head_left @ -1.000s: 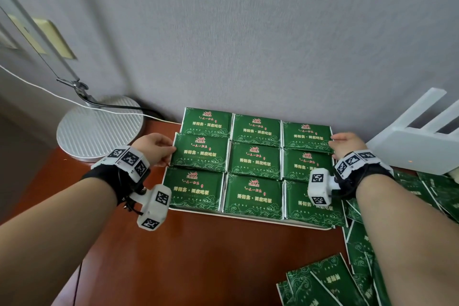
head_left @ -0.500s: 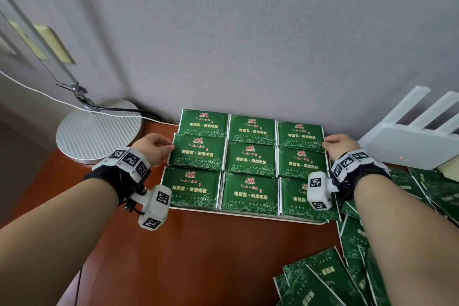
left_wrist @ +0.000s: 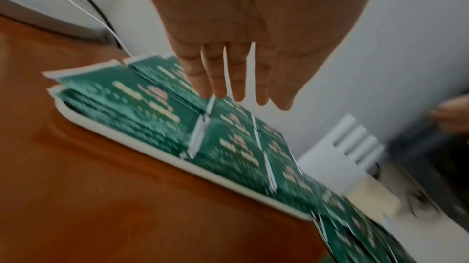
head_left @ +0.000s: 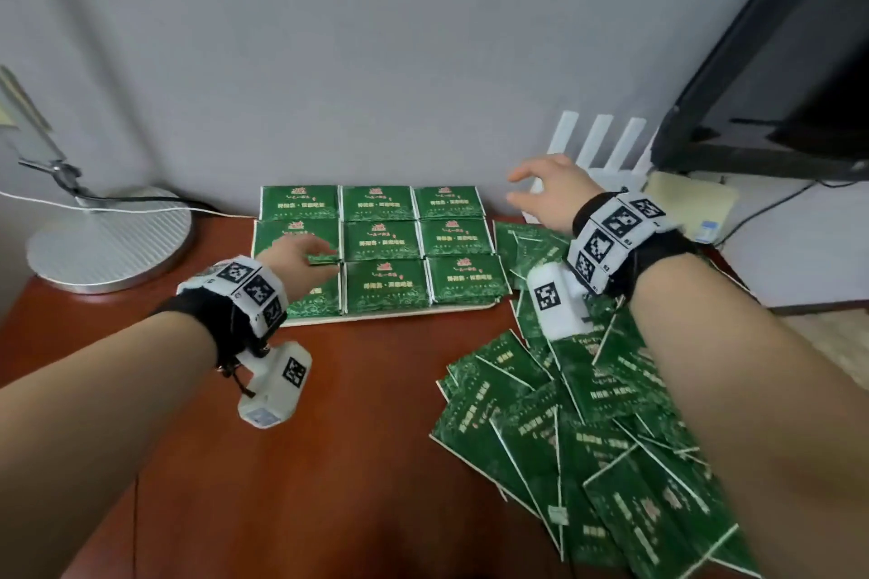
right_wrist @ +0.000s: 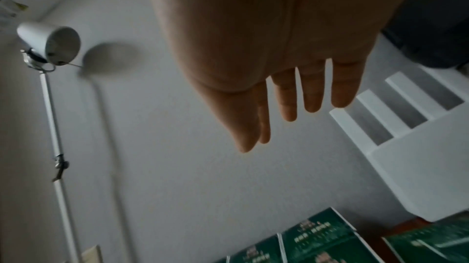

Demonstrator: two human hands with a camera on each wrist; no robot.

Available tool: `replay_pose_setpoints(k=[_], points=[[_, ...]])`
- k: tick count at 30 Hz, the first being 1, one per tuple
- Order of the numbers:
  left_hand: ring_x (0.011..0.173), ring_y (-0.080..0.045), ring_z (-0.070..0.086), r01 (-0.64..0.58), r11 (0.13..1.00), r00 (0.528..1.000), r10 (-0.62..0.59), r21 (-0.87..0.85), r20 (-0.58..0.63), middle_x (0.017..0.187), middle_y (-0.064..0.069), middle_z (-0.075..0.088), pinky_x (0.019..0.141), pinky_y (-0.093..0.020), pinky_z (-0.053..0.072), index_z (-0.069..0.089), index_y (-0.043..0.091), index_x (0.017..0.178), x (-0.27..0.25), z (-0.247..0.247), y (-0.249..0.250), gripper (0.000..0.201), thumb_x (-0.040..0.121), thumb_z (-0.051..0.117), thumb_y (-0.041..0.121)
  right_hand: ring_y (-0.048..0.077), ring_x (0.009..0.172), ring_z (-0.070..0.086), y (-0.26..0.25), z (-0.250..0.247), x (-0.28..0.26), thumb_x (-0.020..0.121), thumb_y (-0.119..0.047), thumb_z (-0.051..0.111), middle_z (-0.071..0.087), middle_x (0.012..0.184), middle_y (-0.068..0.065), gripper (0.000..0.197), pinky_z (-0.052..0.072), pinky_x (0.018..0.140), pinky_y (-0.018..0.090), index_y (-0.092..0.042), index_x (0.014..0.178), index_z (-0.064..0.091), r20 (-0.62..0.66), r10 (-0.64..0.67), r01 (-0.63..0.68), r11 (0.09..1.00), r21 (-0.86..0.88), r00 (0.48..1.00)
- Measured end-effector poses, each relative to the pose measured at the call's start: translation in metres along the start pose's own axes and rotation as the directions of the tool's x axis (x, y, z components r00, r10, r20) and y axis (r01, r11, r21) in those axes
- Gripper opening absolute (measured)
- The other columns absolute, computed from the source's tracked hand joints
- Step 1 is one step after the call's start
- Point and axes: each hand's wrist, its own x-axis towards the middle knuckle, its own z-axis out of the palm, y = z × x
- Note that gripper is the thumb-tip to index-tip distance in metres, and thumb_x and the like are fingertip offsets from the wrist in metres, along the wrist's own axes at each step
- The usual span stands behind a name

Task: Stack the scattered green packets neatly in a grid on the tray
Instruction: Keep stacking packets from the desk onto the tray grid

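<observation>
Left hand (head_left: pixel 294 256), fingers straight and empty, hovers over the three-by-three grid of glossy green foil packets (head_left: pixel 382 241) on the flat white tray (left_wrist: pixel 142 142), likely squaring stacks, while empty, spread-fingered right hand (head_left: pixel 548 195) hangs above the loose packet pile (head_left: pixel 588 414) beside the tray.

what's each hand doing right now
Left hand: open, fingers straight over the packets on the tray.
Right hand: open, in the air, holding nothing.
</observation>
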Motion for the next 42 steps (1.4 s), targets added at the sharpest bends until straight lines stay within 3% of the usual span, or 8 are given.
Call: replay_pose_setpoints(k=[7,12,19,24,30,35,40,42], points=[[0.123,-0.015,0.045,-0.329,0.9,0.905,0.215,0.285,0.366,0.136,0.007,0.045,0.104,-0.032,0.037,0.049,0.029,0.129,-0.052,0.099,0.053,0.038,0.092,0.052,0.035,0.023,0.129,0.037,0.064,0.011,-0.109,0.09,-0.031,0.054,0.036,0.142,0.005,0.038,0.026,0.109,0.034,-0.024,0.128,0.05,0.206,0.068,-0.041,0.991,-0.129,0.976],[0.137,-0.017,0.028,-0.448,0.822,0.836,0.246,0.351,0.491,0.151,0.006,0.026,0.111,-0.032,0.024,0.034,0.028,0.141,-0.086,0.165,0.074,0.052,0.093,0.049,0.038,0.019,0.123,0.046,0.14,0.046,-0.17,0.091,-0.033,0.054,0.042,0.14,0.001,0.042,0.037,0.103,0.033,-0.023,0.131,0.047,0.423,0.244,-0.175,0.965,-0.195,0.873],[0.144,-0.017,-0.007,-0.245,0.842,0.92,0.046,0.48,0.389,0.155,0.005,-0.012,0.116,-0.036,0.0,-0.007,0.021,0.148,-0.127,0.232,0.078,0.077,0.093,0.041,0.047,0.015,0.128,0.042,0.198,0.093,-0.225,0.092,-0.038,0.049,0.035,0.147,-0.005,0.049,0.037,0.101,0.027,-0.026,0.139,0.038,0.572,0.18,0.005,0.952,-0.307,0.8],[0.143,-0.015,-0.01,-0.094,0.843,0.966,-0.051,0.529,0.252,0.155,0.008,-0.014,0.116,-0.037,-0.003,-0.007,0.024,0.148,-0.151,0.258,0.071,0.07,0.095,0.035,0.046,0.015,0.142,0.019,0.211,0.12,-0.242,0.09,-0.042,0.052,-0.004,0.156,-0.005,0.079,0.028,0.11,0.03,-0.019,0.149,0.005,0.589,0.066,0.147,0.941,-0.306,0.806],[0.143,-0.012,-0.009,0.019,0.834,0.964,-0.162,0.552,0.211,0.154,0.013,-0.015,0.116,-0.042,-0.003,-0.007,0.028,0.147,-0.182,0.259,0.058,0.06,0.099,0.028,0.037,0.013,0.142,0.018,0.202,0.133,-0.241,0.089,-0.046,0.05,-0.009,0.156,-0.005,0.082,0.036,0.106,0.032,-0.021,0.149,0.0,0.562,-0.097,0.278,0.928,-0.246,0.821],[0.144,-0.016,-0.01,0.101,0.772,0.943,-0.275,0.628,0.187,0.155,0.011,-0.012,0.116,-0.045,-0.004,-0.003,0.03,0.148,-0.205,0.238,0.035,0.057,0.099,0.028,0.035,0.015,0.144,0.006,0.169,0.144,-0.239,0.092,-0.043,0.048,-0.011,0.156,-0.005,0.078,0.026,0.112,0.034,-0.021,0.149,-0.001,0.645,-0.291,0.521,0.831,-0.197,0.707],[0.141,-0.025,-0.019,0.299,0.585,0.866,-0.498,0.754,0.042,0.152,0.001,-0.026,0.114,-0.048,-0.006,-0.008,0.04,0.145,-0.227,0.191,0.0,0.088,0.086,0.05,0.007,0.016,0.144,-0.008,0.133,0.158,-0.219,0.09,-0.005,0.045,-0.007,0.156,-0.007,0.074,0.005,0.116,0.035,-0.026,0.149,0.006,0.74,-0.461,0.746,0.661,-0.082,0.49],[0.141,-0.026,-0.019,0.395,0.58,0.827,-0.562,0.713,-0.002,0.152,-0.001,-0.026,0.115,-0.046,-0.006,-0.008,0.041,0.144,-0.235,0.183,-0.006,0.089,0.085,0.046,0.002,0.019,0.144,-0.01,0.125,0.16,-0.215,0.083,0.007,0.041,-0.006,0.156,-0.007,0.079,0.005,0.116,0.038,-0.03,0.147,0.014,0.705,-0.475,0.747,0.654,-0.118,0.527]])
